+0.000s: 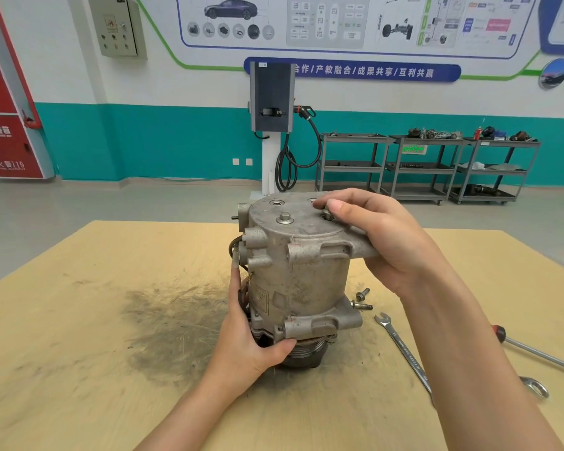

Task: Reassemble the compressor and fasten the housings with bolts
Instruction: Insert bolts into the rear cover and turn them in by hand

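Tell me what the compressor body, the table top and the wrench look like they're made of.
Compressor body: probably cast aluminium, judging by its dull grey, rough, stained surface with moulded lugs.
Table top: looks like wood or plywood, pale tan and matte, with a dark greasy smear.
Wrench: most likely steel with a bright polished finish, shiny and silver.

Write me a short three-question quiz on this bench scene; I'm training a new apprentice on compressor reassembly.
1. True or false: the compressor stands upright on the table.
2. Where do the loose bolts lie? A) beside the compressor base, B) on the top cover.
3. Which tool lies nearest the loose bolts?

Key: 1 true. 2 A. 3 the wrench; the left hand grips the base, and the right hand grips the top.
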